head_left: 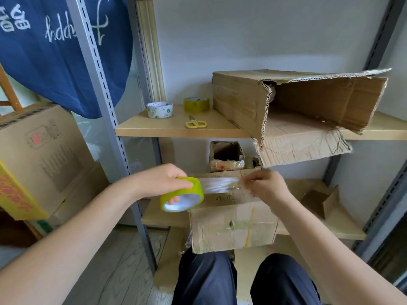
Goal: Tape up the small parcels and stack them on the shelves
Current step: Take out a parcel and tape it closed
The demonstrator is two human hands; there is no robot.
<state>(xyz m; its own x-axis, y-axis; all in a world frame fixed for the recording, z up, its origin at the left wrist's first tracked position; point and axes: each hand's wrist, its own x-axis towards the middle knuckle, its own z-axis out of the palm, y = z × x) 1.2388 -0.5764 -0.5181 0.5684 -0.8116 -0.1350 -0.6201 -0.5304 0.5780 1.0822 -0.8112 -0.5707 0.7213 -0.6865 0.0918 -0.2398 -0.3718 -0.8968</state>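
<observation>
One small parcel (233, 225) sits at the centre of my view, resting on the front edge of the lower shelf (343, 227) just above my knees, its worn cardboard already crossed with old yellowish tape. My left hand (163, 181) curls round the yellow-green tape roll (182, 194), a finger hooked through its core, at about nine o'clock from the parcel's top. My right hand (266, 186) pinches the free end of the clear strip (220, 184), stretched taut between both hands over the parcel's top face.

I judge the parcel light and fairly soft: creased board that will dent if squeezed, so I would steady it by its side walls near the corners, not by the flaps. The strip looks thin and sticky, likely to fold on itself if slackened.

At twelve o'clock behind the parcel stands a small open box (226, 156); at three o'clock lies a flattened carton piece (319, 201). On the upper shelf (176, 128), a large torn carton (297, 111) lies on its side at one o'clock, with yellow scissors (196, 123) and two spare tape rolls, white (159, 110) and yellow (196, 104), at eleven. A blue cloth (55, 51) hangs at ten o'clock over a printed carton (39, 159).
</observation>
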